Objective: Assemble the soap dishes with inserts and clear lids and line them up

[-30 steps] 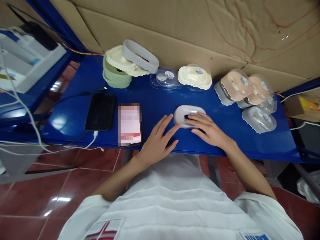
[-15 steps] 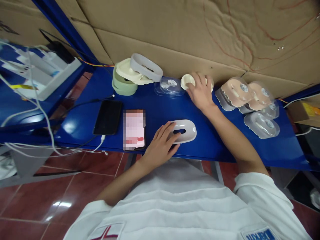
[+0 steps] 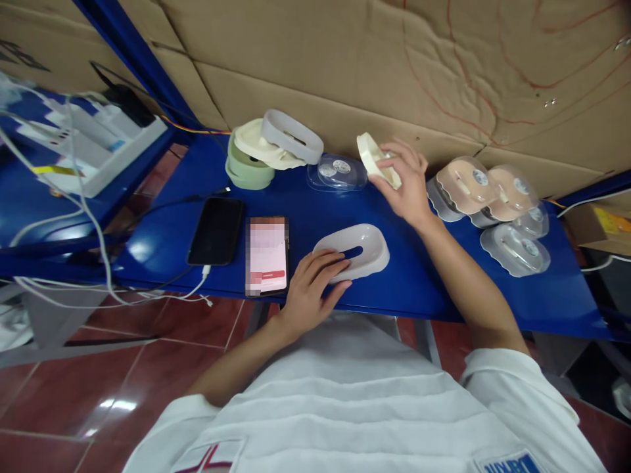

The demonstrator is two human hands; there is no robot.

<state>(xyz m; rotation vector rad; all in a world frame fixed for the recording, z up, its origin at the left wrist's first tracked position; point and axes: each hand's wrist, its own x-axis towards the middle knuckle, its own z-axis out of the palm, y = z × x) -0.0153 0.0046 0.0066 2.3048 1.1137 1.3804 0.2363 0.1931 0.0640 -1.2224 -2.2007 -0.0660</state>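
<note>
- While the left grip is touching the grey dish, clasp unclear, the right grip is holding the cream dish
- This pick-up is probably calling for steady carrying

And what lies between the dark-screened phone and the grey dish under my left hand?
In the head view, the lit phone, then your left hand, touching the grey dish.

Smooth, glossy plastic on the grey dish, smooth plastic on the cream dish beyond! Shiny clear plastic covers farther left, glossy blue tabletop, matt, creased far cardboard, near white cloth shirt, glossy red tiles left.
</note>
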